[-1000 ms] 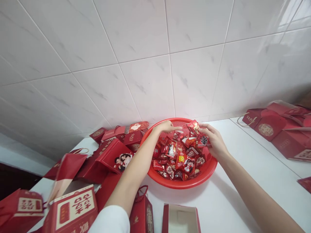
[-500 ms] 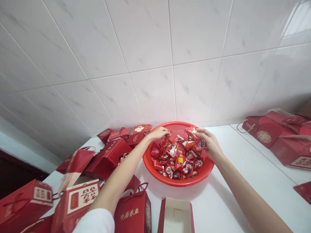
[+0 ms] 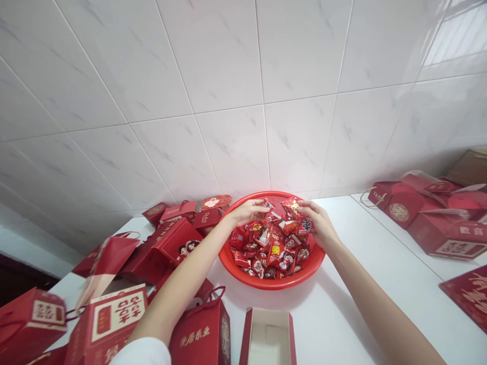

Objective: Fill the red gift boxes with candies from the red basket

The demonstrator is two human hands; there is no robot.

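My left hand [image 3: 247,211] is over the back left of a red plastic basket [image 3: 272,284], its fingers pinched on a small red candy packet [image 3: 268,204]. At the back right of the basket, my right hand [image 3: 318,223] is closed on a red and gold candy packet [image 3: 291,206]. A second red candy packet [image 3: 305,225] with a pale character sits under its fingers; whether it is also gripped, I cannot tell. Several wrapped candies [image 3: 279,253] fill the basket below both hands. In front of the basket stands an open, unfilled-looking red box [image 3: 268,339], cut off by the lower edge.
Several red gift boxes [image 3: 177,243] crowd the left side, some under my left forearm. A red box with a cord handle [image 3: 201,334] stands left of the open box. More red boxes [image 3: 437,218] and a flat red piece [image 3: 467,296] lie right. A tiled wall [image 3: 236,147] rises behind.
My left hand has lifted slightly out of the candies, with a packet now showing at its fingertips. My right hand keeps its packet. The whole view has shifted a little to the right.
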